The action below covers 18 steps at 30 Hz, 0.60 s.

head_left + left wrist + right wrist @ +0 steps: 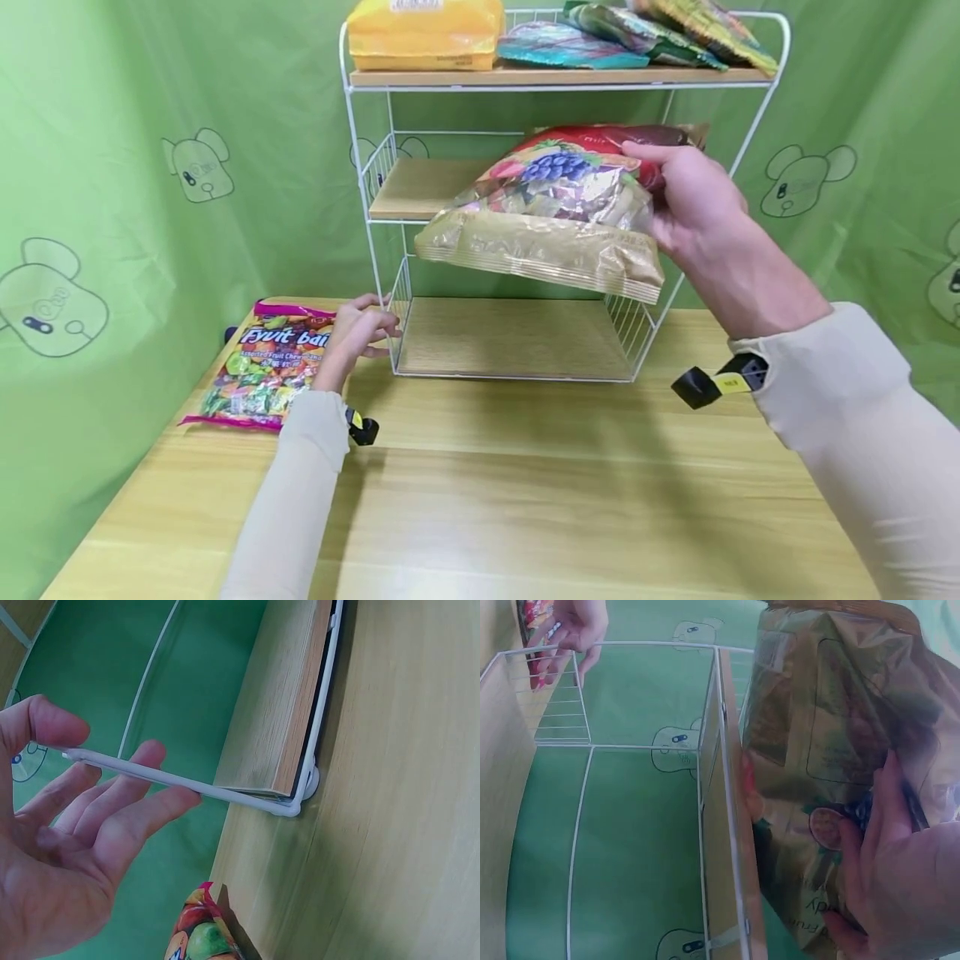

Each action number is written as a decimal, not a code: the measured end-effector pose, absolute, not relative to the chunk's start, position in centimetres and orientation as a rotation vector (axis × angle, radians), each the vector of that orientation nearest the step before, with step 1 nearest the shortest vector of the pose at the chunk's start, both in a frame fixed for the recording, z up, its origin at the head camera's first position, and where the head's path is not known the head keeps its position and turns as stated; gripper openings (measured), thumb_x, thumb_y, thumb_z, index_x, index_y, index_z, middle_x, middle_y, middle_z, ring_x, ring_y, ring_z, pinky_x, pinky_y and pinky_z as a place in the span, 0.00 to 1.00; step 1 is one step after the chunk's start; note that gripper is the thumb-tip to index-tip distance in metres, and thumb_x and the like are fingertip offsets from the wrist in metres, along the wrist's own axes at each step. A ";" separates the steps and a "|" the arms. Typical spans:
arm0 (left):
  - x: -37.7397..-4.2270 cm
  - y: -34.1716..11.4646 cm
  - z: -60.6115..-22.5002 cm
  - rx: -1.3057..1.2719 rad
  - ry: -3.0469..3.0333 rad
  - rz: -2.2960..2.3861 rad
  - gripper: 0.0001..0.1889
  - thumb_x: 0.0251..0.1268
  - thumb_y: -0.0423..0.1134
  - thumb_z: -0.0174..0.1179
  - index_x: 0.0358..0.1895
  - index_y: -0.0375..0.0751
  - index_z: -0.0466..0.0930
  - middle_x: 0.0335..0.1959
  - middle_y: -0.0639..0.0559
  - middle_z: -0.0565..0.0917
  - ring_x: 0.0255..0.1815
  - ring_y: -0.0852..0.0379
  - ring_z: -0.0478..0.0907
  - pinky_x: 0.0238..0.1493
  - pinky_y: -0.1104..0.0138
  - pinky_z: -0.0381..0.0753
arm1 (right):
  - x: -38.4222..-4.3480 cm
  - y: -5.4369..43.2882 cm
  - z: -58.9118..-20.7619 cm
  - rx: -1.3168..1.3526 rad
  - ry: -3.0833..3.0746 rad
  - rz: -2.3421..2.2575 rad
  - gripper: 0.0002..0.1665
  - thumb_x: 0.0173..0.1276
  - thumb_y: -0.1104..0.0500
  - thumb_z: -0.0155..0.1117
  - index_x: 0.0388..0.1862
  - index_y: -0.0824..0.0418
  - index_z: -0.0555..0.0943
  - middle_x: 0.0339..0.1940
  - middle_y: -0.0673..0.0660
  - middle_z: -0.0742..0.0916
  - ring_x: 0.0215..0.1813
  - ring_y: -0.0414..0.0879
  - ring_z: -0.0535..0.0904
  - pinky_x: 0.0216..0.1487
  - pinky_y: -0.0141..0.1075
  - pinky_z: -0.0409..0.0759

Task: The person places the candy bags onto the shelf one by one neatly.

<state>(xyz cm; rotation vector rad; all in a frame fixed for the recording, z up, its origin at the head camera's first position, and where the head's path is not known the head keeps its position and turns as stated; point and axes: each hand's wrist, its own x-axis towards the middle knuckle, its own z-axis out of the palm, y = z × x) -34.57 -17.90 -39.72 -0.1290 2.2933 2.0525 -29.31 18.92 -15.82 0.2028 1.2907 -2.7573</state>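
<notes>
My right hand [701, 196] grips a gold and red bag of fruit candy [558, 192] by its right side. Thumb across the front, fingers against its back, I hold it tilted before the middle tier of a white wire shelf rack [517, 379]. In the right wrist view the bag's gold back [840, 720] shows beside the rack's middle board [731, 825]. At the rack's lower left, my left hand [363, 325] holds the front wire post [180, 780], thumb on one side and fingers on the other. A colourful bag of fruit chews [266, 367] lies left of that hand.
A yellow-orange package [425, 37] sits on the rack's top board [562, 78]. Beside it lie a blue bag [566, 46], a green bag [645, 33] and a yellow bag [708, 29]. Green curtains [112, 208] surround the wooden table [480, 500].
</notes>
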 end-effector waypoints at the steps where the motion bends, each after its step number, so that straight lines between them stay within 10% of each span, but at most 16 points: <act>1: -34.6 -17.9 -39.7 -0.132 2.289 2.054 0.24 0.55 0.32 0.62 0.59 0.44 0.78 0.39 0.46 0.88 0.41 0.49 0.86 0.49 0.45 0.89 | -29.5 19.1 -15.9 0.209 1.266 -2.765 0.27 0.69 0.71 0.63 0.63 0.59 0.68 0.53 0.65 0.83 0.30 0.55 0.86 0.28 0.38 0.90; 18: -34.7 -18.3 -40.0 -0.128 2.296 2.049 0.23 0.57 0.33 0.62 0.59 0.45 0.78 0.44 0.43 0.88 0.43 0.49 0.86 0.52 0.45 0.88 | -34.8 19.1 -16.0 0.363 1.187 -2.658 0.15 0.72 0.68 0.60 0.54 0.59 0.70 0.39 0.63 0.85 0.29 0.57 0.87 0.31 0.41 0.91</act>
